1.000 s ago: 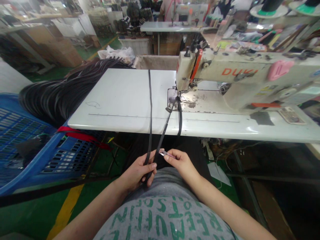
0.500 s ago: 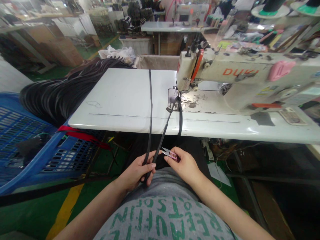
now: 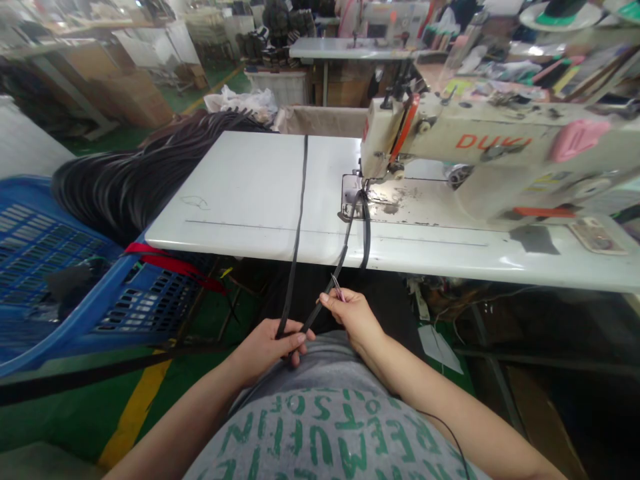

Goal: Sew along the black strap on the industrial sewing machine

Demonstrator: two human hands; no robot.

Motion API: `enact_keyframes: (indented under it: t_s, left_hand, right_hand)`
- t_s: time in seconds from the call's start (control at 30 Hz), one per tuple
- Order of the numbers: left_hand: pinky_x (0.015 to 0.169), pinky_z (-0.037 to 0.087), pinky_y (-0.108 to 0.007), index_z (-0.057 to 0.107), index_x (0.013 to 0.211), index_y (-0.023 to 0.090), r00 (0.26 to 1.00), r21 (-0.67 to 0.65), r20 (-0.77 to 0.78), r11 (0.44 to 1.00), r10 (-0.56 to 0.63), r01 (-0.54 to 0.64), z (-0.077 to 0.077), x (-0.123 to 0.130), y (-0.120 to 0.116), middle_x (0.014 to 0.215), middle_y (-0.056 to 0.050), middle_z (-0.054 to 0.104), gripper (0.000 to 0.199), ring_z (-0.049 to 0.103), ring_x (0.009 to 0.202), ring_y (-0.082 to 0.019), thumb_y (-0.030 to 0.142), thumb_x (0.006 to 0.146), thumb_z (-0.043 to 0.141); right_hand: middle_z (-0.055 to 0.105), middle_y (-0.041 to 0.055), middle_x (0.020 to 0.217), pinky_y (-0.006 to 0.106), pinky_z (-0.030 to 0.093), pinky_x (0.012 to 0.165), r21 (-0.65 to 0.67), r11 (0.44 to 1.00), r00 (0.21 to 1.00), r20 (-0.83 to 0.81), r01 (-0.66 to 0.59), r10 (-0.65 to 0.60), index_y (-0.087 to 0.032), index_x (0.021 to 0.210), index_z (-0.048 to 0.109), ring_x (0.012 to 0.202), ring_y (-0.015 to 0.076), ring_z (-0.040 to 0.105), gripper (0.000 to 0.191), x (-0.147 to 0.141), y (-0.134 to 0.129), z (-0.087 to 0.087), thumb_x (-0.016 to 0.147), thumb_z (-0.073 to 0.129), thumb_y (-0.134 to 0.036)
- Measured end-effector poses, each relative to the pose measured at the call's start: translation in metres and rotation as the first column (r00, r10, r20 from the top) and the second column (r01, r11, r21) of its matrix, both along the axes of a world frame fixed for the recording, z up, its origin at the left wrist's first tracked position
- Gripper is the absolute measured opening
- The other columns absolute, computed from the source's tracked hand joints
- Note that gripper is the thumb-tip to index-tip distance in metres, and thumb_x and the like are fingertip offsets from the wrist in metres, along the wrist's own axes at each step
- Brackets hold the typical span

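Black cord (image 3: 299, 227) runs from the far edge of the white sewing table (image 3: 240, 193) down to my left hand (image 3: 283, 343), whose fingers are closed round it below the table's front edge. A second length goes from that hand up to the needle area of the sewing machine (image 3: 383, 147). My right hand (image 3: 353, 317) holds small pink-handled thread snips (image 3: 338, 288), blades pointing up, beside this second length, and its fingertips touch the cord. Another dark loop (image 3: 367, 233) hangs from the needle area over the front edge.
At the left, a blue plastic basket (image 3: 95, 293) with a red strap stands below a large bundle of black cords (image 3: 130, 173). A pink object (image 3: 580, 139) is on the machine's arm. A second sewing table (image 3: 350, 48) stands farther back.
My right hand has moved up and slightly left onto the cord, and the snips have turned from pointing left to pointing up. The view has shifted a little left.
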State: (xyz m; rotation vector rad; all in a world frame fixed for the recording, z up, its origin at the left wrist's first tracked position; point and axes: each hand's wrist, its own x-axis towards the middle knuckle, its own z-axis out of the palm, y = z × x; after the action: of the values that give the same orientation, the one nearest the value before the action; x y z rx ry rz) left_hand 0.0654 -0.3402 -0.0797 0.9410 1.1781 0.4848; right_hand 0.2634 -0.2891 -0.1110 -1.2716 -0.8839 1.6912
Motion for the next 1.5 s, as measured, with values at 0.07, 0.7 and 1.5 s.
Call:
enact_keyframes:
  t_s: [0.07,0.7,1.5]
  left_hand:
    - [0.064,0.045,-0.025,0.079,0.101,0.013,1.0,0.003,0.002,1.0,0.022,-0.022,0.001,-0.004,-0.003,0.07,-0.002,0.069,0.041,0.06,0.061,-0.013,0.048,0.081,0.081]
    - [0.063,0.049,-0.025,0.069,0.089,0.014,0.99,0.088,-0.047,0.988,0.134,-0.13,0.003,0.011,0.006,0.069,0.001,0.067,0.031,0.065,0.061,-0.014,0.034,0.07,0.082]
    - [0.063,0.047,-0.026,0.076,0.101,0.014,0.966,0.192,-0.138,0.963,0.218,-0.19,-0.001,0.015,0.009,0.076,-0.003,0.07,0.035,0.064,0.069,-0.016,0.039,0.078,0.065]
  right_hand:
    - [0.033,-0.0111,0.047,0.027,0.014,0.048,-0.005,1.0,1.0,-0.018,0.019,-0.019,-0.021,0.063,0.06,0.048,0.0085,0.021,0.045,-0.002,0.0,-0.003,0.067,0.087,-0.058]
    - [0.035,-0.0097,0.05,0.028,0.01,0.049,0.039,0.99,0.989,-0.056,-0.132,0.134,-0.017,0.082,0.078,0.049,0.0084,0.021,0.036,0.0,-0.008,0.003,0.077,0.082,-0.053]
    - [0.034,-0.0104,0.052,0.027,0.01,0.048,0.018,0.997,0.991,-0.114,0.074,-0.071,-0.017,0.084,0.077,0.048,0.0075,0.021,0.033,0.007,-0.001,-0.003,0.075,0.084,-0.047]
